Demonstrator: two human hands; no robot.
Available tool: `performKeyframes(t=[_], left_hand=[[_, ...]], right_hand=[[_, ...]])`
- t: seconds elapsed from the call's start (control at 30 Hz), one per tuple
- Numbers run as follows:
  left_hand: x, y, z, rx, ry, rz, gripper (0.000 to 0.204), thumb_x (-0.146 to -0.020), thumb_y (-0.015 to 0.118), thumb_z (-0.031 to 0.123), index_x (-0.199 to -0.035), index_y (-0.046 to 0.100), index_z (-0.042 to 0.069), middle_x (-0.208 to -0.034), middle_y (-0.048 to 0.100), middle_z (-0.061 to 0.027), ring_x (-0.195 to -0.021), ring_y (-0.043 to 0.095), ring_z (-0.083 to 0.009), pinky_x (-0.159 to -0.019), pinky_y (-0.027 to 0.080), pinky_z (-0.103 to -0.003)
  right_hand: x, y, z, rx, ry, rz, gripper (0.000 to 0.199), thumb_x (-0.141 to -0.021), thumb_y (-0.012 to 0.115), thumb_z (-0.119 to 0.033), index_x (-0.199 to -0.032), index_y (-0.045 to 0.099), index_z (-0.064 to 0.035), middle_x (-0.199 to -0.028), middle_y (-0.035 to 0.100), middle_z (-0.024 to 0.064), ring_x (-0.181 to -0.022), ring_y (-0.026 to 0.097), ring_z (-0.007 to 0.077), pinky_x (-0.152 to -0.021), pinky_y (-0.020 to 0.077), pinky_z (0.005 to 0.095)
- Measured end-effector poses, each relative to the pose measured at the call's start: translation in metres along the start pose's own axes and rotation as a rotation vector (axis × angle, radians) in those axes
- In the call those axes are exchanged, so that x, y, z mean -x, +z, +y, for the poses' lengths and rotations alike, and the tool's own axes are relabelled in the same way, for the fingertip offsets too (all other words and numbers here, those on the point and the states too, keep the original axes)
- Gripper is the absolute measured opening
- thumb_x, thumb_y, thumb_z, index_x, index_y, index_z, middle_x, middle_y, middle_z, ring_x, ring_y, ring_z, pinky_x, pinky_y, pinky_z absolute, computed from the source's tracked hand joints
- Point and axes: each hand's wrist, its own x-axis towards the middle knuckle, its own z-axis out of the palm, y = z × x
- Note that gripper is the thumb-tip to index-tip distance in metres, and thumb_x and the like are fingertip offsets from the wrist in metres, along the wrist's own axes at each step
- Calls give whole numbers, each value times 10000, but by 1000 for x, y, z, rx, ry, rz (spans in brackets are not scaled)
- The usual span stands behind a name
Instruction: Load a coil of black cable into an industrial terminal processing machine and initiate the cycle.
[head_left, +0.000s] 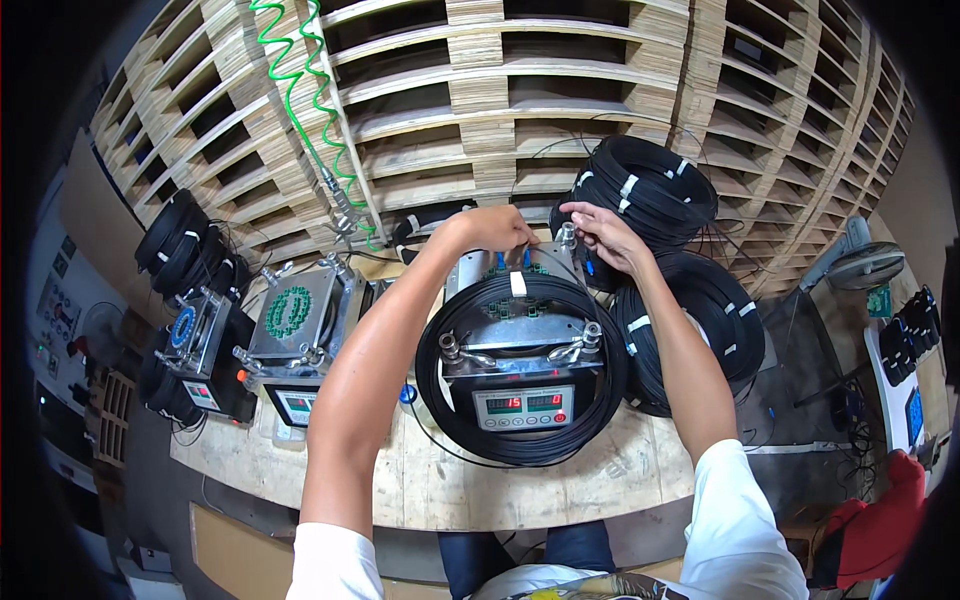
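Coil [525,452] below both hands, framing display panel [525,405]

Clock: 6 = toward the person. Left hand [497,228] at the 12 o'clock edge of the metal-topped machine [515,335], fingers curled, grip narrow, right by blue connectors [527,258]; can't tell if it pinches one. Right hand [608,235] just beside metal post [568,235], at the plate's 1 o'clock corner; grip partly spread, index toward 10 o'clock; can't tell if anything's held.

Black coil sits at 6 o'clock of left grip, 7 o'clock of right grip. Upper arc crosses the plate, white tie [518,285] at its 12; lower arc passes below the panel, over the table [640,470]. Green pieces on the plate, partly behind coil.

More coils: cable stack [640,190] at 1–2 o'clock of right hand, cable pile [690,320] at 5. Second machine [290,310], green ring on top, at 9 o'clock of the first.
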Motion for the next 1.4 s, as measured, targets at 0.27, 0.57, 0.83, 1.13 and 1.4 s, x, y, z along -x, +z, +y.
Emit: performKeyframes(t=[0.27, 0.57, 0.83, 1.13, 1.4], left_hand=[[-1, -4, -10, 102, 3, -71, 371, -929, 497, 143, -1220, 697, 31, -974, 756, -124, -874, 689, -210, -836, 535, -313], [26, 16, -90, 762, -27, 198, 259, -982, 617, 157, -1169, 691, -6, -1062, 709, -39, -955, 646, -110, -863, 514, -246], [25, 60, -117, 1488, -178, 918, 194, -904, 688, 54, -1086, 658, -8, -860, 669, -52, -718, 607, -147, -636, 500, -319], [26, 86, -126, 1885, -52, 1150, 82, -963, 653, 85, -1026, 628, 40, -859, 691, -76, -745, 647, -150, -655, 541, -270], [36, 90, -125, 1711, 72, 1000, 187, -961, 687, 201, -1038, 633, 39, -931, 718, -87, -785, 658, -150, -727, 545, -282]], right_hand=[[13, 20, 10, -126, 40, 174, 478, -1000, 620, -378, -1409, 476, -178, -860, 537, -21, -688, 468, 78, -593, 371, 239], [28, 45, 8, 392, -56, 204, 1144, -799, 846, -312, -1609, 53, -158, -882, 606, 88, -779, 549, 132, -678, 451, 290], [31, 56, 3, 377, 3, 224, 1070, -845, 801, -275, -1616, 66, -178, -1111, 617, 187, -999, 584, 208, -908, 460, 337], [34, 49, 16, 301, -51, 274, 1080, -795, 848, -292, -1595, 138, -137, -1069, 606, 146, -966, 588, 195, -884, 476, 333], [30, 39, 28, 327, -71, 285, 1057, -812, 827, -328, -1590, 147, -105, -1075, 608, 137, -967, 585, 192, -926, 451, 343]])
